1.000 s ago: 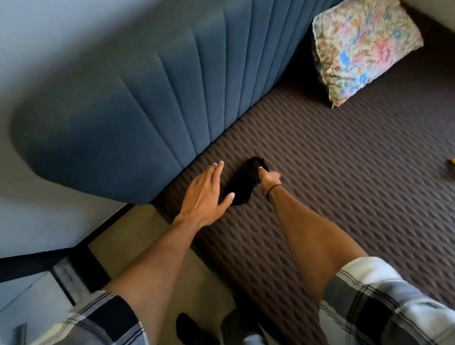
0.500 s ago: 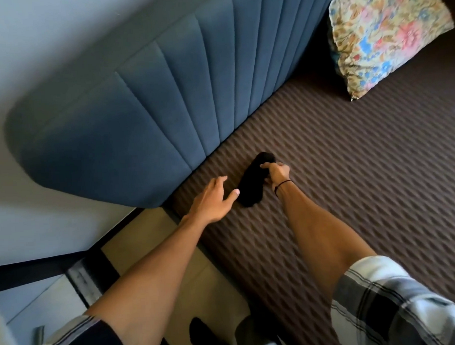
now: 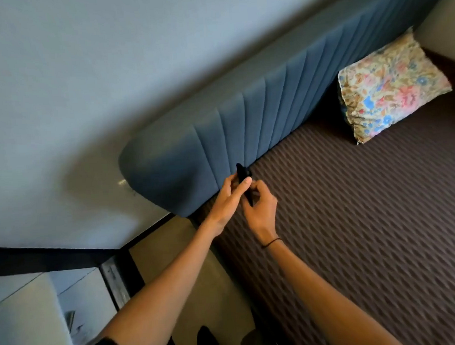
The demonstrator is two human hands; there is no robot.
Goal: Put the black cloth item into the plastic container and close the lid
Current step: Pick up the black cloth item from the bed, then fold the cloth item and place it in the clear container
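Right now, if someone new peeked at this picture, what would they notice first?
Probably the two bare hands in the middle, the left hand and the right hand, pinching a small black cloth item held up between them. Behind them runs a big padded blue headboard along the grey wall. At the far right, a bright flowery pillow leans on the brown patterned bed cover.

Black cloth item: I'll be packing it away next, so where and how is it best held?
Pinch the black cloth item around its middle, as the left hand and right hand do from either side: it is narrow, limp and hangs upright.
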